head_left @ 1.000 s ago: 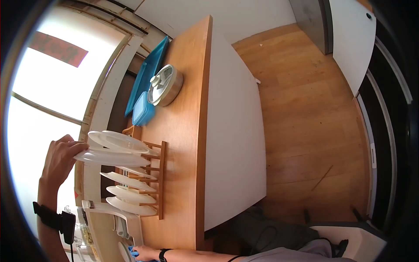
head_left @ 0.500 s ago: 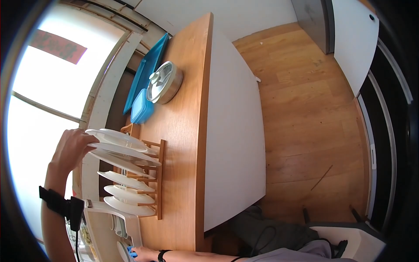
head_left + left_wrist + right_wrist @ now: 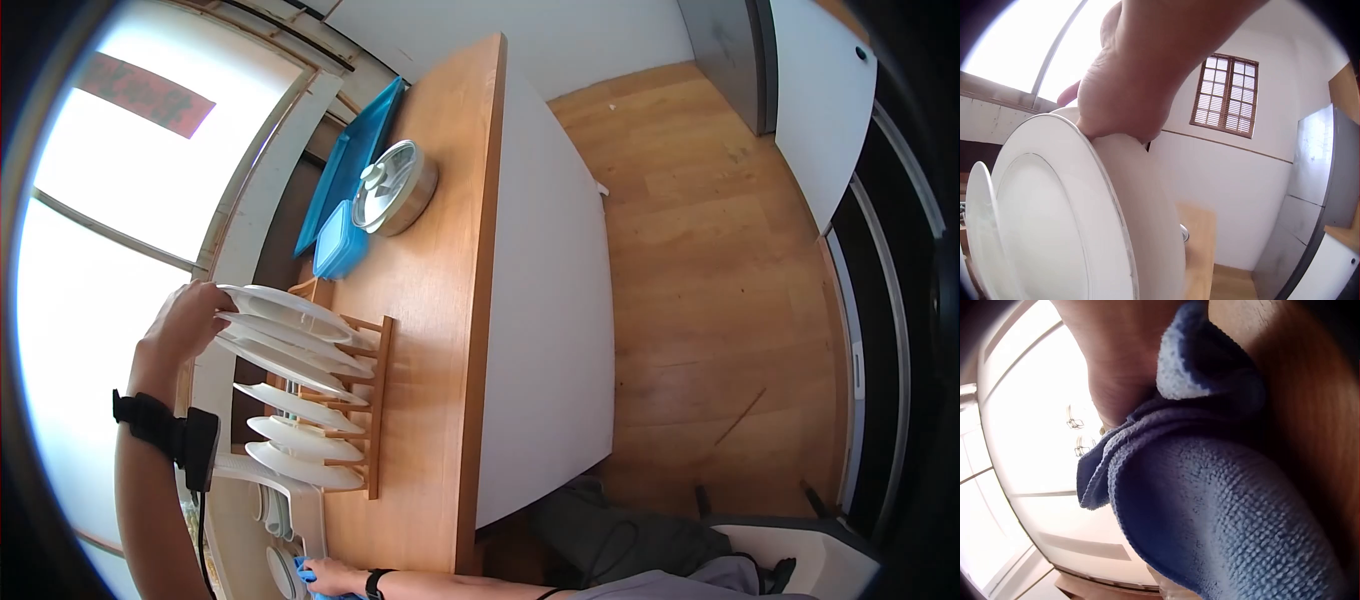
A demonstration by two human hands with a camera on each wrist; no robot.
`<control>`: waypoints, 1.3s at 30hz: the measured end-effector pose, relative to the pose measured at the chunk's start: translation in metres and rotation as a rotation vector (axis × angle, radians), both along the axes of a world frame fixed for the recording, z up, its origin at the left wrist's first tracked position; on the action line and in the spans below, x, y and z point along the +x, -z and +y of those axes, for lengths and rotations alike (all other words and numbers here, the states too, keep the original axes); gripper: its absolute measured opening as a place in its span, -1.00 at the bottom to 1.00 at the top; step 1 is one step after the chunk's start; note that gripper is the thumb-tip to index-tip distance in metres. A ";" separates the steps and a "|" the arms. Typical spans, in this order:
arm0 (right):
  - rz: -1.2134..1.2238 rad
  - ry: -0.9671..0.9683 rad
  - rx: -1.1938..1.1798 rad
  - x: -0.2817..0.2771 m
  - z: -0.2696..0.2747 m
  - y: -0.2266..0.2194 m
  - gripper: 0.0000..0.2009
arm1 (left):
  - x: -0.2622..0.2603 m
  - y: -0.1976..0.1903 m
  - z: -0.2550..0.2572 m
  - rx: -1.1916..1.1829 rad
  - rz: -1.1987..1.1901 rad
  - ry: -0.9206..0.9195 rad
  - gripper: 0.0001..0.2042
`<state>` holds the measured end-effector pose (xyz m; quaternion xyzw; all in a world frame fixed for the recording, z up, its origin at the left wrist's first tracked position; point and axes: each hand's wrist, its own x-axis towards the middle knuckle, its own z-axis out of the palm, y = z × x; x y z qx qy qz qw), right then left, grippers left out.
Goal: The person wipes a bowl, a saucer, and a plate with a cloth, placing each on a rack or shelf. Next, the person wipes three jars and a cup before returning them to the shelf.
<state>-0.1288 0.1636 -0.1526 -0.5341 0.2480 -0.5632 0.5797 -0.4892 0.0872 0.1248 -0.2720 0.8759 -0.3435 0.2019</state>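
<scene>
My left hand [image 3: 190, 318] holds the upper rim of a white plate [image 3: 290, 342] among the plates at the far end of the wooden rack [image 3: 376, 420]. That plate's lower edge reaches the rack's pegs. In the left wrist view the hand [image 3: 1141, 81] is at the top rims, behind a large white plate [image 3: 1041, 212], its fingertips mostly hidden. Several more plates stand in the rack. At the bottom of the head view my right hand [image 3: 338, 579] grips a blue cloth [image 3: 303, 570]. The bunched cloth [image 3: 1235, 512] fills much of the right wrist view, hiding the fingers.
Beyond the rack on the wooden counter [image 3: 440, 250] are a light-blue container [image 3: 341, 242], a lidded pot [image 3: 405, 195] and a blue tray [image 3: 340, 175]. A pale shelf unit [image 3: 310, 505] with dishes stands near the right hand. A window [image 3: 100, 260] lies at left.
My left hand has moved right and toward the far end of the rack, bringing its plate in among the others. The right hand keeps hold of the cloth, nearly still.
</scene>
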 end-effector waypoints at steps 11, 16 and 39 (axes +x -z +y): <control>0.035 0.004 0.037 -0.017 0.013 0.000 -0.54 | 0.010 -0.010 -0.045 0.261 0.050 -0.312 -0.74; 0.029 0.000 0.016 -0.028 0.018 -0.004 -0.56 | 0.009 -0.012 -0.036 0.331 0.108 -0.320 -0.71; 0.016 0.001 0.031 -0.039 0.022 -0.008 -0.58 | -0.049 0.040 0.020 0.098 -0.096 0.078 -0.76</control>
